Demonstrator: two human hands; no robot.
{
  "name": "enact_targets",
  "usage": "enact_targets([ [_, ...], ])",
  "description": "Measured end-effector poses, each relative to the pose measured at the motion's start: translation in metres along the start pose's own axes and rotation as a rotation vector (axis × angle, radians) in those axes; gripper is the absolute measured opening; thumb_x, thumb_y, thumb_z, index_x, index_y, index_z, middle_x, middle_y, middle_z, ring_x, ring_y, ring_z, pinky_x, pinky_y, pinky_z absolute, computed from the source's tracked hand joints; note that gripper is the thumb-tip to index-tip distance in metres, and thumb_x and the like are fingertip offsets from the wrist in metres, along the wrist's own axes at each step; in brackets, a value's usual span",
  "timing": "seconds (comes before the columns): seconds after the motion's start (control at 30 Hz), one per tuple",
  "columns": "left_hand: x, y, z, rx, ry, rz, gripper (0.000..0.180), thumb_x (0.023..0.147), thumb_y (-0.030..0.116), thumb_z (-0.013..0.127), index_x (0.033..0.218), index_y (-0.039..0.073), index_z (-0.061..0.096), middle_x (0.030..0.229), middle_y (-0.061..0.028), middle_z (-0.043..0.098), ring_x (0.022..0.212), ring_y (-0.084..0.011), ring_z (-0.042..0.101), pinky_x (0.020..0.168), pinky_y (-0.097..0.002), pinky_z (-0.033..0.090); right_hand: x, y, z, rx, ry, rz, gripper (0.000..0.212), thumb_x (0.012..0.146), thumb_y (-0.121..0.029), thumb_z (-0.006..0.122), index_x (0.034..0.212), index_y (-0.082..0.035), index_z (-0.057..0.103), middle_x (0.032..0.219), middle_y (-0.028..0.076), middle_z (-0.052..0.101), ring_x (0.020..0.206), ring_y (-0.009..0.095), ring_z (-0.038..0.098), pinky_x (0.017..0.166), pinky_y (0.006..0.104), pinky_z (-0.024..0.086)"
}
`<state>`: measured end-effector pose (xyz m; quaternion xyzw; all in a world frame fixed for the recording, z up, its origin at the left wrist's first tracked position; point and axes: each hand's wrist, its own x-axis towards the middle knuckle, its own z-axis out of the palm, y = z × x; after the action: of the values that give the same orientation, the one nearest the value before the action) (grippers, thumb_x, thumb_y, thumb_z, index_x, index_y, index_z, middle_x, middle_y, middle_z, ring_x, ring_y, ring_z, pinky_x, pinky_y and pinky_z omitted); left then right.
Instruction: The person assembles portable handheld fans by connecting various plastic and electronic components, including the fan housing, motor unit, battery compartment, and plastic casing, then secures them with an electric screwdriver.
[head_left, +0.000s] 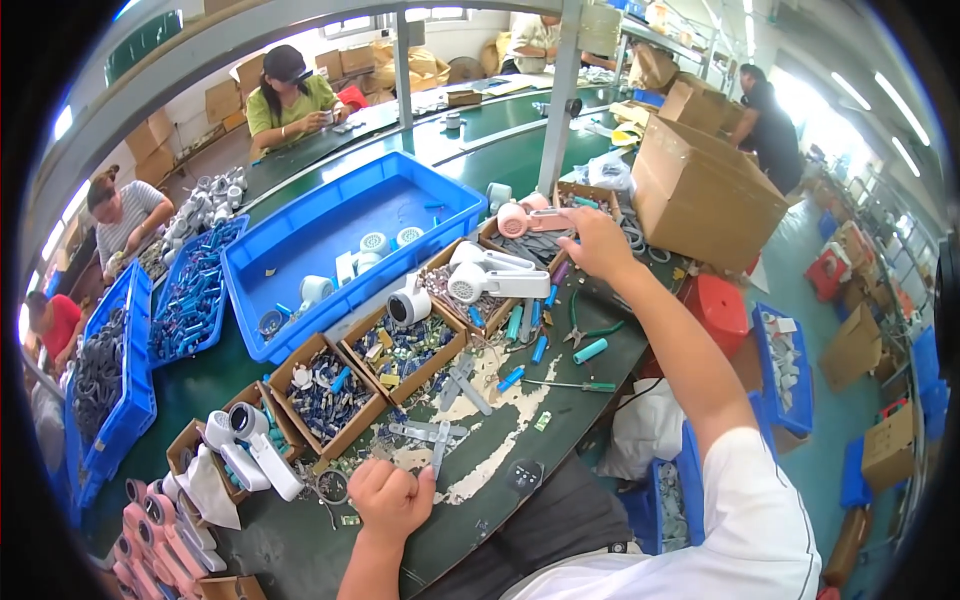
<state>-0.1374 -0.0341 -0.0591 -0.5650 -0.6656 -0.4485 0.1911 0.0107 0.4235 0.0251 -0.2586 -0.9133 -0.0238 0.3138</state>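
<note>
My right hand (603, 246) reaches to the far side of the bench, its fingers closed on the handle end of a pink fabric shaver (514, 220) above a box of grey plastic pieces (545, 243). Closer to me, my left hand (391, 497) is curled over the bench top. A slim grey plastic strip (441, 446) meets its thumb; the curled fingers hide whatever they grip. More grey strips (466, 386) lie crossed beyond it. White fabric shavers (482, 279) rest across the small boxes between my hands.
Cardboard boxes of small parts (330, 393) line the bench beside a big blue tray (345, 190). Green-handled pliers (575, 320), a screwdriver (575, 385) and turquoise cylinders (591, 351) lie right. Pink shavers (155, 540) pile lower left. A large carton (700, 195) stands right; people work across the bench.
</note>
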Motion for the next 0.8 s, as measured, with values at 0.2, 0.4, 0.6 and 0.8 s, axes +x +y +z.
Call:
enact_targets([
  [0.2, -0.001, 0.001, 0.001, -0.018, -0.041, 0.013, 0.041, 0.066, 0.013, 0.086, 0.058, 0.014, 0.046, 0.059, -0.0022, 0.042, 0.052, -0.0229, 0.044, 0.050, -0.0367, 0.032, 0.049, 0.046, 0.070, -0.267, -0.204, 0.052, 0.064, 0.086, -0.031, 0.073, 0.142, -0.008, 0.052, 0.136, 0.020, 0.060, 0.131, 0.036, 0.055, 0.108, 0.0483, 0.045],
  [0.4, -0.001, -0.005, -0.003, -0.038, 0.019, -0.044, 0.027, 0.067, 0.017, 0.087, 0.073, 0.012, 0.062, 0.069, -0.0030, 0.054, 0.060, -0.0238, 0.052, 0.054, -0.0354, 0.039, 0.061, 0.032, 0.063, -0.367, -0.322, 0.013, 0.027, 0.086, -0.023, 0.071, 0.110, -0.008, 0.070, 0.116, 0.016, 0.065, 0.111, 0.034, 0.063, 0.094, 0.0456, 0.053],
  [0.6, -0.001, 0.003, -0.003, -0.088, 0.074, -0.101, 0.027, 0.071, 0.015, 0.086, 0.089, 0.007, 0.067, 0.079, -0.0082, 0.061, 0.067, -0.0261, 0.058, 0.061, -0.0360, 0.047, 0.018, -0.061, -0.032, 0.122, 0.053, 0.048, 0.025, 0.089, -0.027, 0.073, 0.099, -0.005, 0.067, 0.087, 0.009, 0.067, 0.082, 0.028, 0.067, 0.073, 0.0383, 0.052],
  [0.8, -0.031, -0.003, 0.008, -0.827, -0.038, -0.610, 0.064, 0.088, 0.029, 0.080, 0.136, -0.001, 0.051, 0.120, -0.0153, 0.067, 0.105, -0.0272, 0.069, 0.090, -0.0352, 0.055, -0.108, -0.195, -0.046, 1.299, -0.338, 0.372, 0.030, 0.098, -0.030, 0.070, 0.109, -0.003, 0.065, 0.090, 0.002, 0.069, 0.073, 0.005, 0.062, 0.061, 0.0229, 0.048],
])
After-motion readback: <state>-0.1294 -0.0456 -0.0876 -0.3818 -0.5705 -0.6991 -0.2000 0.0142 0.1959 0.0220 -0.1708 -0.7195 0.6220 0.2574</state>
